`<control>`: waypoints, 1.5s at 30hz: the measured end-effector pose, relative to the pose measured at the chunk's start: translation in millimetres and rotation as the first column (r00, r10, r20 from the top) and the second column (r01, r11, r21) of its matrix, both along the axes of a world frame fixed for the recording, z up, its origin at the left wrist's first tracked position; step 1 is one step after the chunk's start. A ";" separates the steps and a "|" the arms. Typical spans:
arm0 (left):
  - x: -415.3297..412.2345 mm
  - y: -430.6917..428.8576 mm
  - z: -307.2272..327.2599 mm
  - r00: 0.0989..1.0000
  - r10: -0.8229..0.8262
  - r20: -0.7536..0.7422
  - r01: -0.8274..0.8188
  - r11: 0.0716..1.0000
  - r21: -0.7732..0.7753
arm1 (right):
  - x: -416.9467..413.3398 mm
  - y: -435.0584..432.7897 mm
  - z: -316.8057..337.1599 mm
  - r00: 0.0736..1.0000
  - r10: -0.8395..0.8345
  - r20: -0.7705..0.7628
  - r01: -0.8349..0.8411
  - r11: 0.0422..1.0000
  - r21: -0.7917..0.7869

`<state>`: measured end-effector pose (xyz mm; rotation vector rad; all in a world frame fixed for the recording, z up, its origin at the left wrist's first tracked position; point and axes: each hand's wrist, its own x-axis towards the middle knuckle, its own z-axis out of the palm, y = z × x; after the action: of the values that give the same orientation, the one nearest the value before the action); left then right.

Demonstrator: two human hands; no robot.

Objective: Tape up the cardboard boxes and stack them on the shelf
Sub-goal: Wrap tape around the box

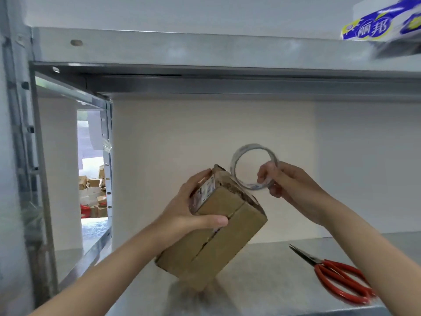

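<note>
A brown cardboard box point(218, 233) stands tilted on one lower corner on the metal shelf point(262, 281). My left hand point(193, 208) grips its upper end, thumb across the closed flaps and fingers round the labelled side. My right hand point(282, 181) pinches a roll of clear tape point(252, 166) by its lower right rim. The roll is held upright in the air just right of the box's top corner, close to it; I cannot tell whether they touch.
Red-handled scissors point(337, 277) lie on the shelf at the right. A blue-and-white package point(382, 21) sits on the upper shelf point(205, 49). A metal upright point(27, 156) frames the left side. Several boxes point(93, 190) pile up in the room beyond.
</note>
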<state>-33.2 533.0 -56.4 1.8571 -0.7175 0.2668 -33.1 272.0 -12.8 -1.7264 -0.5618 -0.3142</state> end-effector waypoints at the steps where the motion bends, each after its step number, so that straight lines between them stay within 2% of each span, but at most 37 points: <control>1: -5.5 -4.3 -7.7 0.999 -0.032 0.006 0.033 0.992 -0.123 | 0.3 12.3 6.0 0.999 0.026 0.044 -0.029 0.998 0.048; 3: -13.4 -15.8 -29.4 0.999 -0.032 0.017 0.036 0.947 -0.319 | 4.5 39.4 13.6 0.992 0.073 0.105 -0.077 0.996 0.033; 5: -17.6 -21.5 -48.6 1.000 0.010 0.015 -0.003 0.906 -0.423 | 11.5 63.5 14.0 0.988 0.110 0.108 -0.109 0.994 -0.014; 11: -18.6 -7.2 -52.4 0.998 0.066 -0.001 -0.063 0.942 -0.330 | 21.7 77.3 22.4 0.992 0.019 0.121 -0.017 1.000 -0.017; 16: -18.8 -4.8 -56.9 0.994 0.100 0.032 -0.082 0.927 -0.365 | 20.4 28.4 39.9 0.965 -0.196 0.174 0.208 0.977 -0.051; 18: -17.2 -4.5 -57.4 0.995 0.100 0.028 -0.083 0.927 -0.366 | 20.1 9.7 33.6 0.963 -0.234 0.133 0.250 0.960 -0.125; 20: -16.6 -6.4 -58.1 0.994 0.112 0.013 -0.099 0.922 -0.374 | 21.8 4.9 11.9 0.974 -0.221 0.045 0.225 0.961 -0.160; 22: -16.6 -9.8 -59.7 0.990 0.144 0.005 -0.130 0.903 -0.409 | 25.3 12.0 -18.2 0.975 -0.200 -0.099 0.190 0.977 -0.100; 24: -18.6 -16.3 -60.5 0.981 0.194 0.012 -0.169 0.880 -0.444 | 27.5 21.3 -39.7 0.959 -0.180 -0.219 0.194 0.980 0.048; 26: -21.0 -25.0 -62.0 0.983 0.185 0.008 -0.157 0.857 -0.490 | 27.3 31.4 -40.9 0.966 -0.077 -0.247 0.139 0.960 0.245; 28: -19.8 -31.3 -65.7 0.991 0.130 -0.011 -0.116 0.841 -0.529 | 26.7 39.3 -25.8 0.970 0.101 -0.222 0.016 0.881 0.473; 30: -18.6 -28.9 -67.4 0.992 0.111 -0.061 -0.127 0.850 -0.511 | 24.4 47.0 -5.2 0.966 0.167 -0.195 -0.032 0.832 0.553; 33: -17.6 -0.1 -61.9 0.972 0.165 -0.165 -0.215 0.908 -0.360 | 22.4 64.8 10.9 0.986 0.061 -0.155 -0.009 0.948 0.317; 35: -20.8 27.6 -51.8 0.947 0.236 -0.219 -0.271 0.952 -0.144 | 20.2 83.9 14.9 0.993 0.017 -0.120 0.005 0.984 0.179; 37: -27.3 52.8 -40.0 0.915 0.351 -0.198 -0.343 0.936 0.078 | 18.1 107.6 13.8 0.997 0.012 -0.079 -0.005 0.996 0.089; 40: -41.3 68.3 -20.5 0.904 0.422 -0.073 -0.390 0.881 0.268 | 17.8 144.0 3.8 0.997 0.044 -0.061 -0.050 0.993 -0.104; 42: -43.3 65.8 -19.9 0.917 0.396 -0.040 -0.373 0.890 0.263 | 17.2 167.1 -7.1 0.993 0.088 -0.085 -0.104 0.971 -0.213; 45: -39.4 58.4 -39.6 0.917 0.365 -0.159 -0.348 0.929 0.123 | 18.2 178.0 -13.5 0.985 0.116 -0.124 -0.138 0.973 -0.185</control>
<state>-72.6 591.4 -96.0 2.0664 -0.2654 0.2991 -14.9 450.1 -26.3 -1.8717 -0.6336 -0.0721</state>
